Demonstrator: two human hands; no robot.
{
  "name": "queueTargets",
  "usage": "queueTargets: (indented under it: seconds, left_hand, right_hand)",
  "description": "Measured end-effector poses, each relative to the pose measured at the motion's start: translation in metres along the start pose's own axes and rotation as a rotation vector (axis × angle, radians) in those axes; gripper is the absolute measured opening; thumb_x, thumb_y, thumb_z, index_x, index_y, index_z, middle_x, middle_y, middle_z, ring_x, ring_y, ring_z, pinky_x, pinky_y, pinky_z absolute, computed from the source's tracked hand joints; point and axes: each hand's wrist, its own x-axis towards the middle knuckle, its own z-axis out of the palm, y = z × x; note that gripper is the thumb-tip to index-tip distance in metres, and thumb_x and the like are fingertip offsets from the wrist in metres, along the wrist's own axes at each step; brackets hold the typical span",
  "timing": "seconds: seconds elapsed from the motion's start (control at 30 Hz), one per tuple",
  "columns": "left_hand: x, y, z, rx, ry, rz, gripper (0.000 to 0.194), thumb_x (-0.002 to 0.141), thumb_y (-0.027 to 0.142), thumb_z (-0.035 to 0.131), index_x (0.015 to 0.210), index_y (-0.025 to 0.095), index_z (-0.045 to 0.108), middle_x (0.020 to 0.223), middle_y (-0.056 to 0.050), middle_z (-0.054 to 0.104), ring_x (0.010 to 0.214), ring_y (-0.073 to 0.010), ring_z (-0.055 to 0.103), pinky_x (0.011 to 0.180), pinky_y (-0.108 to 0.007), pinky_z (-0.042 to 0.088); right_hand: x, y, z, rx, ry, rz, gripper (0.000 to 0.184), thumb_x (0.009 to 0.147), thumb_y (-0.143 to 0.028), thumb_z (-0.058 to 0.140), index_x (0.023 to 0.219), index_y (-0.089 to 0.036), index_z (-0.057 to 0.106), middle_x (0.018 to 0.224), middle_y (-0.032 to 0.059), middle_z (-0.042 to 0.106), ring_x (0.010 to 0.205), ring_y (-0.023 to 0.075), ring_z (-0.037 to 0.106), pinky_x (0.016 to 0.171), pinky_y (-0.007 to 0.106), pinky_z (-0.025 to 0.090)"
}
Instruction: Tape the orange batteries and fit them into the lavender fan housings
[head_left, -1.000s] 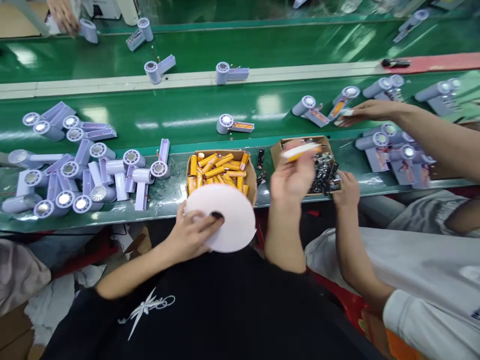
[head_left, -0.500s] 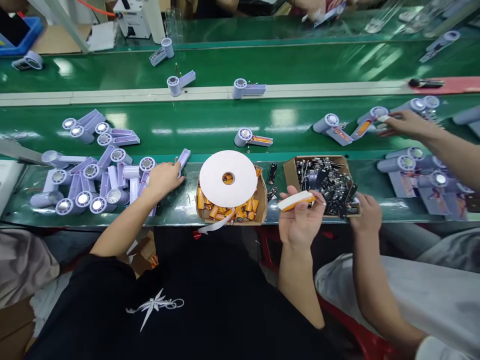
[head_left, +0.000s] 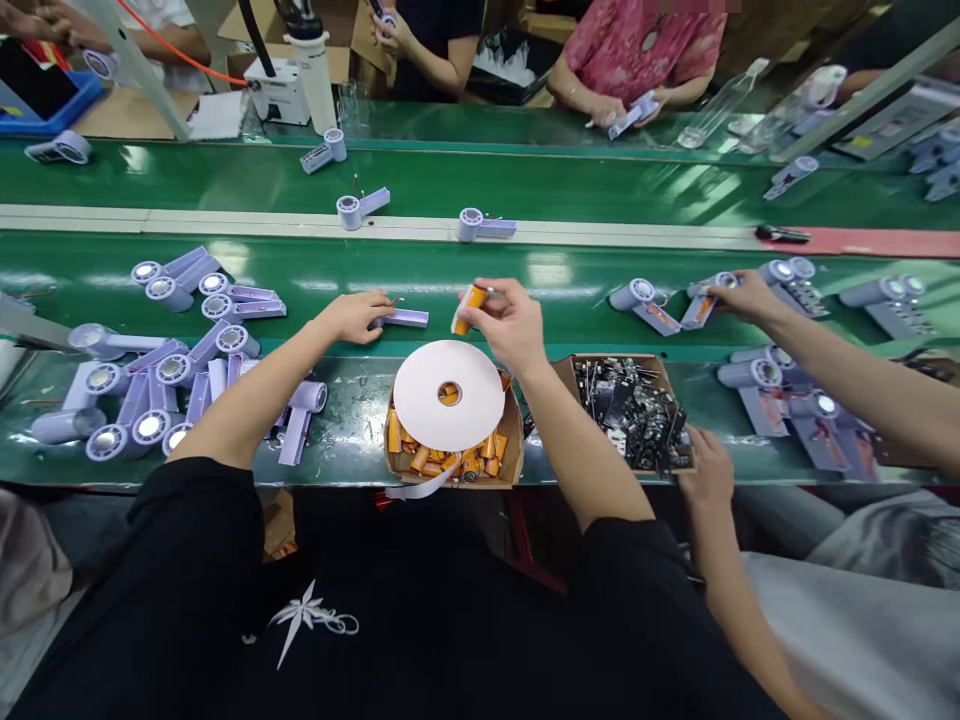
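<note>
My left hand (head_left: 356,318) is closed over a lavender fan housing (head_left: 407,318) near the belt's front edge; the handle sticks out to the right, and the round head is hidden under my fingers. In my right hand (head_left: 516,325) is an orange battery (head_left: 472,308) with a white tape strip along its side, pinched between thumb and fingers above the belt. Just below my hands, a large white tape roll (head_left: 412,395) lies on a cardboard box (head_left: 513,462) of orange batteries (head_left: 427,462). Its loose tape end (head_left: 431,487) hangs over the box's front.
Several lavender housings (head_left: 172,370) are heaped on my left. To the right stands a box of black wired parts (head_left: 630,410), touched by a co-worker's hand (head_left: 709,465). The co-worker's other hand (head_left: 750,297) is at a housing (head_left: 701,305) on the green belt (head_left: 337,260).
My right hand has carried the battery left and forward, from beside the parts box to over the belt. My left hand has moved right and forward with the housing. The view has tilted up.
</note>
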Motion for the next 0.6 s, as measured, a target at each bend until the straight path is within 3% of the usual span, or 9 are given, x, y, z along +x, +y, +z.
queueTargets:
  seconds: [0.1, 0.23, 0.4, 0.6]
  left_hand:
    - [-0.003, 0.006, 0.005, -0.037, 0.032, -0.016, 0.064, 0.096, 0.039, 0.057, 0.155, 0.016, 0.063, 0.165, -0.015, 0.061, 0.16, -0.0301, 0.049, 0.129, -0.044, 0.045]
    - [0.009, 0.012, 0.01, -0.057, 0.043, -0.043, 0.062, 0.096, 0.041, 0.058, 0.152, 0.013, 0.064, 0.162, -0.018, 0.063, 0.156, -0.0319, 0.055, 0.128, -0.045, 0.045]
    - [0.022, 0.017, 0.019, -0.099, 0.107, -0.007, 0.063, 0.091, 0.036, 0.062, 0.148, 0.009, 0.065, 0.156, -0.022, 0.065, 0.15, -0.0355, 0.058, 0.127, -0.048, 0.044]
    - [0.031, 0.026, 0.027, -0.153, 0.138, 0.015, 0.065, 0.084, 0.033, 0.064, 0.143, 0.008, 0.067, 0.146, -0.023, 0.069, 0.139, -0.0378, 0.062, 0.124, -0.05, 0.044]
  right_hand:
    - [0.042, 0.023, 0.013, -0.273, -0.193, -0.009, 0.058, 0.086, -0.039, 0.086, 0.138, -0.021, 0.068, 0.109, 0.0062, 0.086, 0.105, 0.0268, 0.082, 0.104, 0.045, 0.063]
    - [0.073, 0.051, 0.028, -0.587, -0.435, -0.061, 0.049, 0.09, -0.031, 0.084, 0.134, -0.013, 0.071, 0.117, 0.0142, 0.086, 0.112, 0.0297, 0.081, 0.102, 0.039, 0.06]
    - [0.077, 0.067, 0.034, -0.874, -0.596, -0.13, 0.049, 0.101, -0.036, 0.077, 0.144, -0.015, 0.068, 0.125, 0.0172, 0.084, 0.112, 0.0316, 0.08, 0.097, 0.037, 0.057]
    - [0.066, 0.058, 0.047, -1.222, -0.837, -0.146, 0.045, 0.11, -0.045, 0.066, 0.149, -0.022, 0.067, 0.123, 0.0204, 0.083, 0.108, 0.0354, 0.079, 0.092, 0.039, 0.054]
